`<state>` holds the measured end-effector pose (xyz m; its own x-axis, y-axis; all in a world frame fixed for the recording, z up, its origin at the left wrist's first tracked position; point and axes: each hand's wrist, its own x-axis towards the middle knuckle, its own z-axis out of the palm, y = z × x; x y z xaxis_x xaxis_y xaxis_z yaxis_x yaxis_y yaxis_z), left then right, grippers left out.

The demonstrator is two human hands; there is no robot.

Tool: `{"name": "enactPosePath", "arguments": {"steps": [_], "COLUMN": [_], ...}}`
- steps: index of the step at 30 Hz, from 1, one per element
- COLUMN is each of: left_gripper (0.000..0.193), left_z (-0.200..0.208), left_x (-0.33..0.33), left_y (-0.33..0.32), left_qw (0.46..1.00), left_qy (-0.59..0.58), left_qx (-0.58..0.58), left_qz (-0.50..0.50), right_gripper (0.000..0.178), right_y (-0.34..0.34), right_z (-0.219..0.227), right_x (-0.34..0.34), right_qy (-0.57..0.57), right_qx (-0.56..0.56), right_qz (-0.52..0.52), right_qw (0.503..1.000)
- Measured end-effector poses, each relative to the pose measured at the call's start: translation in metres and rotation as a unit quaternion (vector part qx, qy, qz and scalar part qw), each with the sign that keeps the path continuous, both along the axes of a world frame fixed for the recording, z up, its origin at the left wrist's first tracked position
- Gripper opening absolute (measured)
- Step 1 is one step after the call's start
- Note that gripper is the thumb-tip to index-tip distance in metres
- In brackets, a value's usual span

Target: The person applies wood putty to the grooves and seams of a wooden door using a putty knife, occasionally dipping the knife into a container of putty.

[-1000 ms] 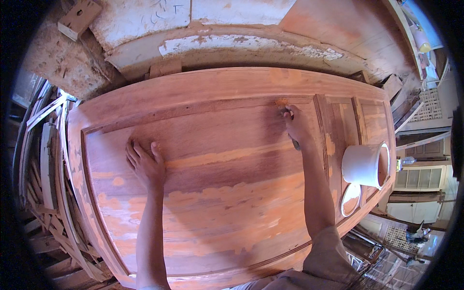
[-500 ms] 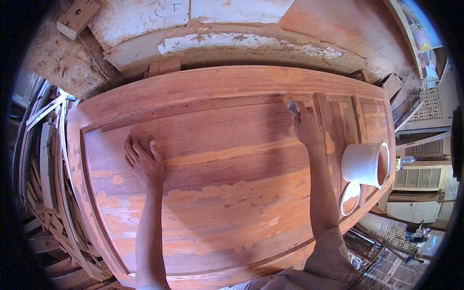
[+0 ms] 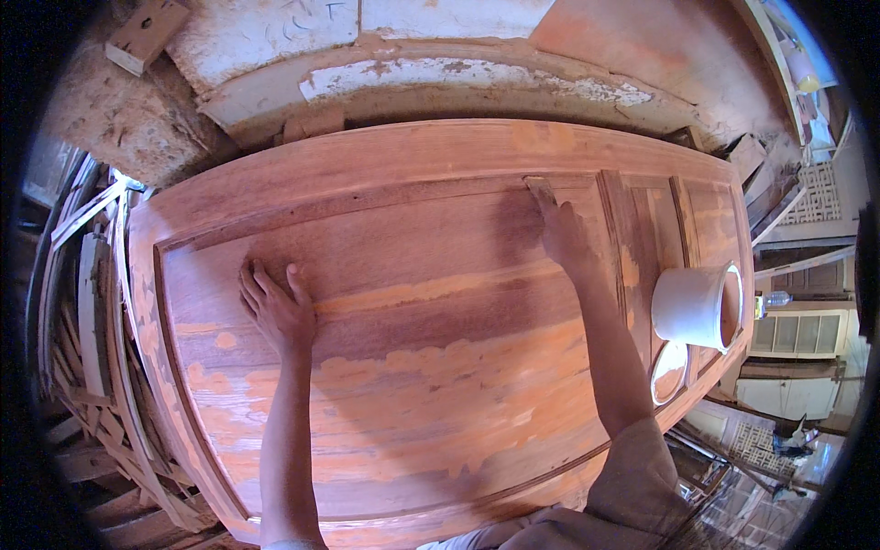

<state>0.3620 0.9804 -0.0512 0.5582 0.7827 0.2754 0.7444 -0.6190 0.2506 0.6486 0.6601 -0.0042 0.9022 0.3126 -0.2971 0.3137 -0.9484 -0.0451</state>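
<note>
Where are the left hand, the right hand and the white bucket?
left hand point(image 3: 278, 307), head view, back of the hand, flat on the door panel.
right hand point(image 3: 561, 234), head view, back of the hand, near the panel's upper edge.
white bucket point(image 3: 692, 305), head view, side wall.

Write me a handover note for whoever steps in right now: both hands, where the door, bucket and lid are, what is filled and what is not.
Left hand: flat on the door panel, holding nothing.
Right hand: presses a small flat tool, probably a scraper, at the panel's far right corner.
White bucket lies on its side on the door's right end; its lid sits beside it.
Done: pale filler patches cover the near half and left edge.
Left: the darker far half shows little filler, as far as one can judge.
</note>
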Motion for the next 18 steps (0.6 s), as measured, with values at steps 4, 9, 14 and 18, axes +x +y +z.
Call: {"name": "enactPosePath", "arguments": {"steps": [4,9,14,18], "left_gripper": [0.063,0.065,0.066,0.066], "left_z": [0.003,0.003,0.005,0.005], "left_x": [0.006,-0.005,0.002,0.001], "left_y": [-0.005,0.004,-0.002,0.000], "left_qw": [1.000,1.000,1.000,1.000], "left_qy": [-0.023,0.011,0.004,0.009], "left_qx": [-0.012,0.007,-0.009,-0.012], "left_qz": [-0.009,0.015,0.003,0.012], "right_gripper": [0.059,0.046,0.040,0.043], "right_y": [-0.022,-0.006,-0.044,-0.037], "right_z": [0.016,0.093,0.084,0.067], "right_x": [0.034,0.046,0.059,0.034], "right_qy": [0.021,0.203,0.180,0.152], "right_qx": [-0.046,0.062,0.189,0.201], "right_qz": [0.112,0.068,-0.102,-0.118], "right_qw": [0.992,0.975,0.960,0.960]}}
